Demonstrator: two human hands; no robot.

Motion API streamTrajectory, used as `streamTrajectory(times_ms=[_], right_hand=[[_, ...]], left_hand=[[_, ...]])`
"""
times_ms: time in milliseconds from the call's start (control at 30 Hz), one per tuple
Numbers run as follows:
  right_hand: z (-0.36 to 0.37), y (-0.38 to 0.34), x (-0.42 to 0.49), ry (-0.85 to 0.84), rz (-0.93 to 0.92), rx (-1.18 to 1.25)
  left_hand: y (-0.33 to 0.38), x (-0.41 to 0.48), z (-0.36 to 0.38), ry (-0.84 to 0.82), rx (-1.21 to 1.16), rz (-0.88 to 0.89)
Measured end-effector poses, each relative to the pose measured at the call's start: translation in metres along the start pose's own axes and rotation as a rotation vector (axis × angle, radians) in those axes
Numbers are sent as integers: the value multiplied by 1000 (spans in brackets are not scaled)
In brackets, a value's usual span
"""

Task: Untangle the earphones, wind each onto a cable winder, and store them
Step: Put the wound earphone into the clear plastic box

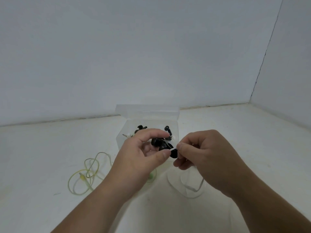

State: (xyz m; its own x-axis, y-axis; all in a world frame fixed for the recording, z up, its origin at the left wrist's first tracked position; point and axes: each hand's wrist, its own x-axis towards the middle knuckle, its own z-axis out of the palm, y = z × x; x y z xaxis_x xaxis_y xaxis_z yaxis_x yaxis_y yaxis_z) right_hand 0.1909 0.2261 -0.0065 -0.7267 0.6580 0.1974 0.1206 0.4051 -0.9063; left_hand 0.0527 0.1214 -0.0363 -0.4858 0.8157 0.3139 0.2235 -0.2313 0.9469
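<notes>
My left hand holds a black cable winder between curled fingers and thumb, just in front of the clear plastic box. My right hand pinches a white earphone cable stretched across the winder. The rest of that white cable hangs down and loops on the table under my right hand. A yellow-green earphone cable lies in loose loops on the table at the left. Inside the box sit black winders with wound earphones, partly hidden by my hands.
The open lid of the box leans back against the white wall. A side wall closes the table off on the right. A small green piece lies below my left wrist.
</notes>
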Motion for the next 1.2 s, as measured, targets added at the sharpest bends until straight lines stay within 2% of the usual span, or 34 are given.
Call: streamTrajectory(times_ms=[200,400,500,600,767,867,1033,1200], right_hand=[[0,3,2,38,1,-26],[0,3,3,50,-10,-17],[-3,4,4,131,-5,2],[-8,4,6,221,-33,152],[-28,8,12,570,-36,424],[-40,13,15,708,2,529],[-41,23,16,815,36,530],[-42,22,17,737,20,528]], left_hand=[[-2,1,4,61,192,1],[1,-3,7,111,290,129],[6,-2,4,183,276,214],[8,1,1,218,235,234],[9,4,-5,290,133,240],[12,5,-8,343,80,219],[8,5,-5,304,146,162],[7,5,-8,279,134,64]])
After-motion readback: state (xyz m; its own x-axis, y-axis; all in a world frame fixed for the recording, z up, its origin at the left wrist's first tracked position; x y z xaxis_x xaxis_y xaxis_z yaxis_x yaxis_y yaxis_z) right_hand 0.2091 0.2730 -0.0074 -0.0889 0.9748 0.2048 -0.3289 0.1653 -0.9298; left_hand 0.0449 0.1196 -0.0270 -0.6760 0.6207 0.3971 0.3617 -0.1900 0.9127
